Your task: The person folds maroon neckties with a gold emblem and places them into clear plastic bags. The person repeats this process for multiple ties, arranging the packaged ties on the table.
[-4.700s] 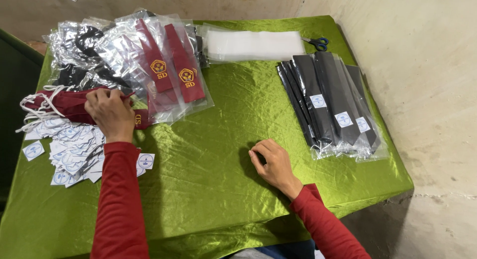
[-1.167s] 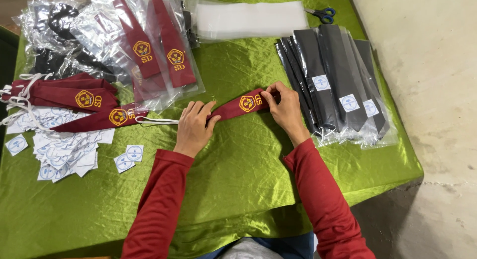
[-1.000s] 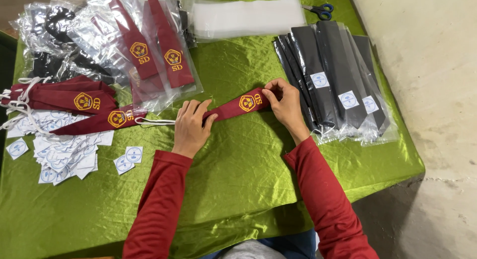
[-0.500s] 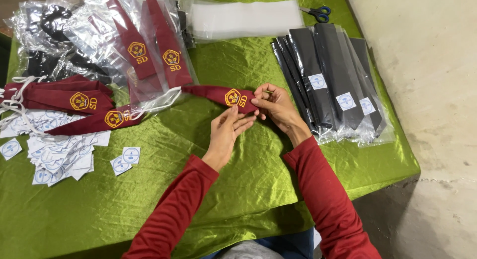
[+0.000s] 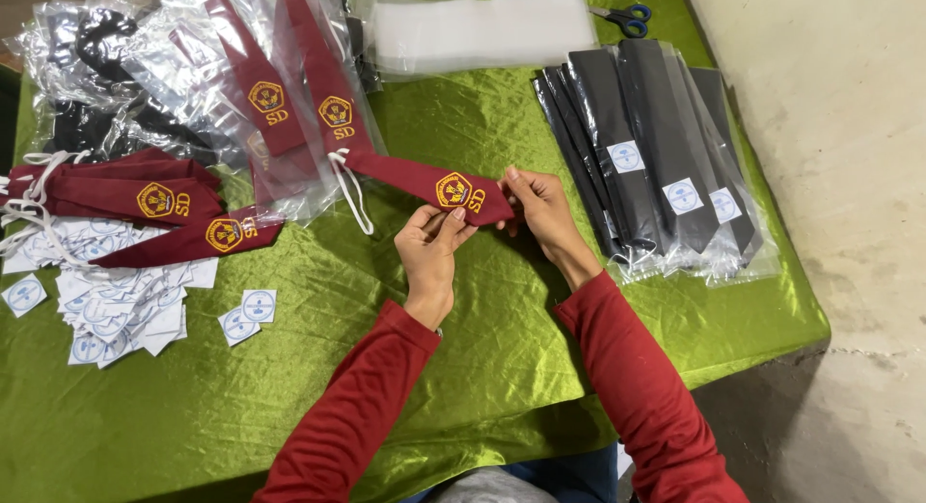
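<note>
Here we hold a maroon tie (image 5: pixel 439 187) just above the green cloth (image 5: pixel 463 368), its pointed end stretched between both hands so the embroidered yellow badge faces up. Our left hand (image 5: pixel 431 243) pinches the lower edge beneath the badge, thumb and forefinger pressed together on the fabric. Our right hand (image 5: pixel 540 209) nips the tip, fingers curled close around it. The tie's narrow end runs up and to the left of our fingers, where its white elastic loop (image 5: pixel 352 190) trails on the cloth.

Left of our fingers, well apart, small square white labels (image 5: pixel 116 305) with round blue marks lie in a loose heap, two of them strayed nearer. Just beyond these, more maroon ties (image 5: pixel 145 190) lie unwrapped, badges up, seemingly within easy reach.

Right of our fingers, near the right hand, black ties (image 5: pixel 646 136) in clear sleeves lie fanned side by side, each bearing one white label, evidently the finished pile.

Farther off, up and left, bagged maroon ties (image 5: pixel 289 88) lie in crumpled clear plastic. Straight beyond our fingers sits a flat stack of empty clear bags (image 5: pixel 482 30), with blue-handled scissors (image 5: pixel 625 19) at its right end.
</note>
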